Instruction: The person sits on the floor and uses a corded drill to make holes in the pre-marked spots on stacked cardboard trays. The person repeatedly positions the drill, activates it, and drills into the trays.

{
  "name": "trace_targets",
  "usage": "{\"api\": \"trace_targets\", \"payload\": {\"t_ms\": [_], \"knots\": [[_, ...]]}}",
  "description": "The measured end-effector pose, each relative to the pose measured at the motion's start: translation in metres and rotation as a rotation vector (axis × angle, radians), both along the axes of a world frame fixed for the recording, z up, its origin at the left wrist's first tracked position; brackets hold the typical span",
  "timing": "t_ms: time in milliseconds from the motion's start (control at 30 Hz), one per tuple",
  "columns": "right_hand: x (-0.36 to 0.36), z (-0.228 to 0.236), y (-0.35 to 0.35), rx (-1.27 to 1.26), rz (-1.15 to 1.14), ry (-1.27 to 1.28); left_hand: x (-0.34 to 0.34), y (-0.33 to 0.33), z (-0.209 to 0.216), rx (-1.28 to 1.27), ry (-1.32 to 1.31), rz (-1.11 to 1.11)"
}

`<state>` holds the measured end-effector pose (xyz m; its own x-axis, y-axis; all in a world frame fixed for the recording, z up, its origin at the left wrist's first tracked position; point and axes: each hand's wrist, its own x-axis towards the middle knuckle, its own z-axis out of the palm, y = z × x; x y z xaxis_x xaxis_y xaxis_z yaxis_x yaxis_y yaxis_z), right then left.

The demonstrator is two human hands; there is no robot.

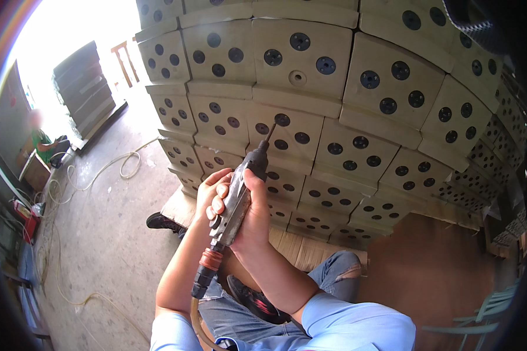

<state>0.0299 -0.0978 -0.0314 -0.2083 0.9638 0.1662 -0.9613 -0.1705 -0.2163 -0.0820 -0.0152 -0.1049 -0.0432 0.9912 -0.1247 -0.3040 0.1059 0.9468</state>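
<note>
An air screwdriver (238, 202), worn and grey with a black nose, slants up and away between my hands. My right hand (255, 216) is wrapped round its body from the right. On the other side my left hand (215, 193) grips it, fingers curled over the body. The thin bit points at a round black disc (281, 120) in a beige block (318, 120); whether its tip touches the screw cannot be made out. A hose (197, 319) runs down from the tool's copper-coloured coupling (211, 258).
Stacked beige blocks with black discs fill the far side; one block has a bare round recess (297, 78). Pale hoses (88, 181) trail over the concrete floor at left. A dark stack (85, 88) stands by the bright opening. A green chair (486, 313) is at lower right.
</note>
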Motion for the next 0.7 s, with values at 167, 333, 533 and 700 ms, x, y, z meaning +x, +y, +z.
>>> {"api": "trace_targets", "payload": {"t_ms": [167,333,533,700], "knots": [[-0.002,-0.007,0.003,0.012,0.0,0.012,-0.004,0.009,-0.014,0.001,-0.02,0.0],[-0.005,-0.01,0.006,-0.008,-0.018,0.015,-0.01,0.017,-0.036,0.057,-0.077,0.007],[-0.003,-0.011,0.01,-0.022,-0.027,0.007,-0.009,0.015,-0.038,0.064,-0.014,0.014],[-0.002,-0.012,0.01,-0.049,-0.013,0.019,-0.013,0.022,-0.053,0.051,-0.052,0.046]]}}
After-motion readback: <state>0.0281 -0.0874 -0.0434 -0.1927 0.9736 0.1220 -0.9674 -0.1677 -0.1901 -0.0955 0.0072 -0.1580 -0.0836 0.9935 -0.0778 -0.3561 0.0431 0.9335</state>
